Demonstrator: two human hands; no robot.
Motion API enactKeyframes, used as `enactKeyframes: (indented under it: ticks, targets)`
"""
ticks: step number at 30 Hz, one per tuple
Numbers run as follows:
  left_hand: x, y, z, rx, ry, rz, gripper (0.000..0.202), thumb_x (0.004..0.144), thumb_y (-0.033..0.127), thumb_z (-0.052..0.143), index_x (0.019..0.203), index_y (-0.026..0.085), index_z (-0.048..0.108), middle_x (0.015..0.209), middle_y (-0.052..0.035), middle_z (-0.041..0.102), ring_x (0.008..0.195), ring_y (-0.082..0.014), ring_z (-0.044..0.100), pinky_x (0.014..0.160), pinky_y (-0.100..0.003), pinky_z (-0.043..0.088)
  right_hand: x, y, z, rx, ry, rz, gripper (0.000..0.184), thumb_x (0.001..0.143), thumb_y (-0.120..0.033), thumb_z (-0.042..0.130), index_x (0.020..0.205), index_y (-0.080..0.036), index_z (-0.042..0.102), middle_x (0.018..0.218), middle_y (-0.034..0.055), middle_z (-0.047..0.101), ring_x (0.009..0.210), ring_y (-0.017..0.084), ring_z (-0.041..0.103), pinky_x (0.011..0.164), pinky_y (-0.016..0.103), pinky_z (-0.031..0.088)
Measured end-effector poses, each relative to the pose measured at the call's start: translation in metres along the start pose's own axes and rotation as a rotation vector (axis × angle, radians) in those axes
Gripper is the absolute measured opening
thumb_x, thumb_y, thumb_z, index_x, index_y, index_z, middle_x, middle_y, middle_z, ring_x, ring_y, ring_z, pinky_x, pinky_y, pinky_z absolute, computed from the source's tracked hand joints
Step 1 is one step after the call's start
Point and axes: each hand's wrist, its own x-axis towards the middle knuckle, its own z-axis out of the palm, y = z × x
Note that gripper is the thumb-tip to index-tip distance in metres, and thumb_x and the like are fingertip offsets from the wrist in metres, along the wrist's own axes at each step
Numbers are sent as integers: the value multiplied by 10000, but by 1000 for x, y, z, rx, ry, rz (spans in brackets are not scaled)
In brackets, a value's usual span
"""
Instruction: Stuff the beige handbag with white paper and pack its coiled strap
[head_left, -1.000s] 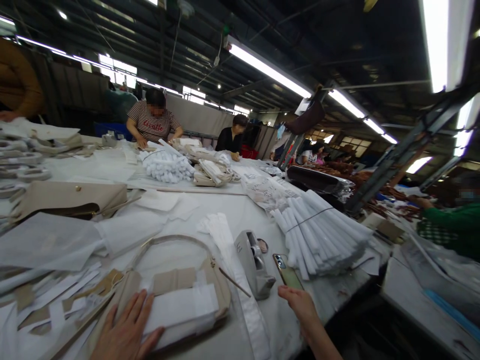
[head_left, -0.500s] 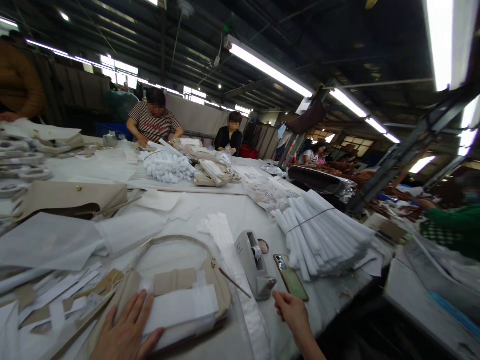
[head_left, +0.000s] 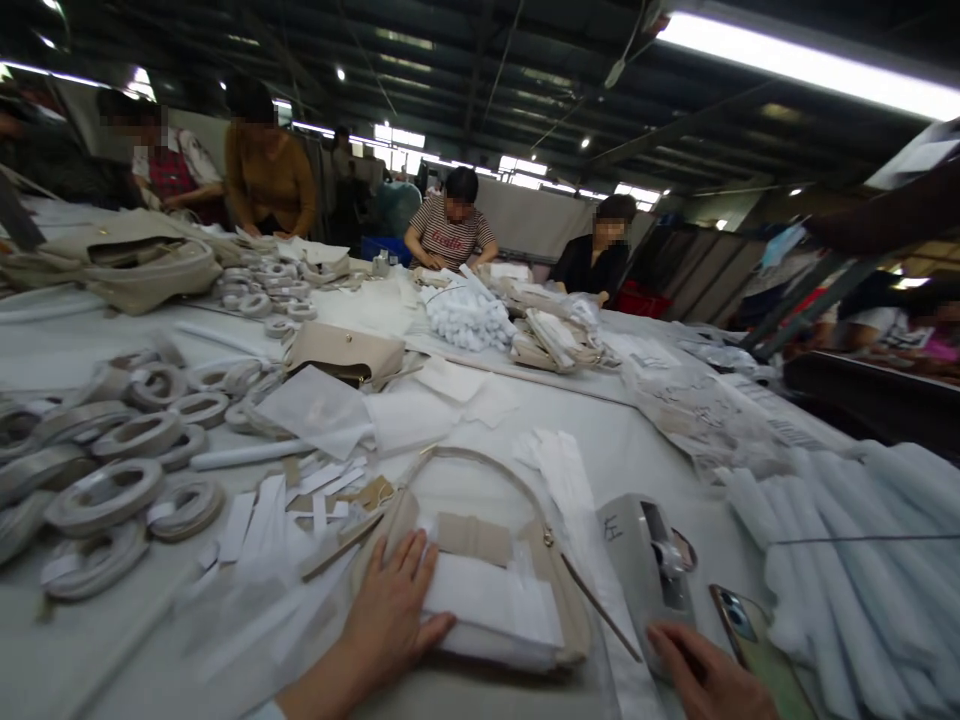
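My left hand (head_left: 390, 610) lies flat, fingers spread, on the left end of a beige handbag (head_left: 559, 600) at the table's near edge. The bag has a curved handle and white paper (head_left: 487, 600) folded over its front. My right hand (head_left: 705, 675) rests low at the bottom right with nothing seen in it. Its fingers stretch toward the base of a grey tape dispenser (head_left: 645, 560). A phone (head_left: 750, 640) lies face down right beside that hand, partly under it.
Tied bundles of white paper rolls (head_left: 847, 560) fill the right side. Several coiled beige straps (head_left: 105, 490) and paper scraps lie at left. Another beige bag (head_left: 349, 350) sits mid-table. Several co-workers (head_left: 450, 225) work along the table's far side.
The view has swung left and down, which brings the coiled straps into sight. My right hand moved left from the phone toward the tape dispenser. My left hand stayed on the bag.
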Motion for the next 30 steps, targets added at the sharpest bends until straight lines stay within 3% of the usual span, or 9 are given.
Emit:
enactKeyframes:
  ticks: [6,13,19,25,30]
  targets:
    - [1,-3,-1,-73,-31,9,784,851,694,351,1435,172,327,1502,-162,281,1395,-321,232,1121,-621,121,84,-130,23,137,-406,-496,309,917,-404,439,841,-215,671,827,52,689,786,190,627,741,286,467]
    - [3,-5,-4,-152,-55,-9,825,838,741,299,1450,188,289,1517,-158,243,1415,-305,169,1131,-619,81,158,-218,69,10,-818,-1013,199,889,-301,555,824,-205,717,730,16,650,682,124,576,665,214,401]
    - [5,-8,-3,-209,-98,-8,873,815,781,250,1465,199,239,1532,-156,180,1422,-312,126,1124,-639,69,181,-258,107,-259,-978,-1224,121,837,-267,616,849,-235,732,745,4,706,672,126,589,628,219,361]
    - [9,-11,-7,-253,-158,-2,895,815,778,263,1468,167,226,1525,-195,153,1417,-348,100,1106,-673,66,187,-271,153,-433,-964,-1342,114,807,-225,626,813,-260,735,736,-19,724,684,139,609,664,279,329]
    - [10,-12,-7,-275,-179,5,892,822,763,299,1471,157,211,1519,-204,155,1413,-367,91,1097,-691,65,182,-280,170,-528,-965,-1359,85,761,-194,659,756,-222,738,722,19,725,698,173,622,674,304,335]
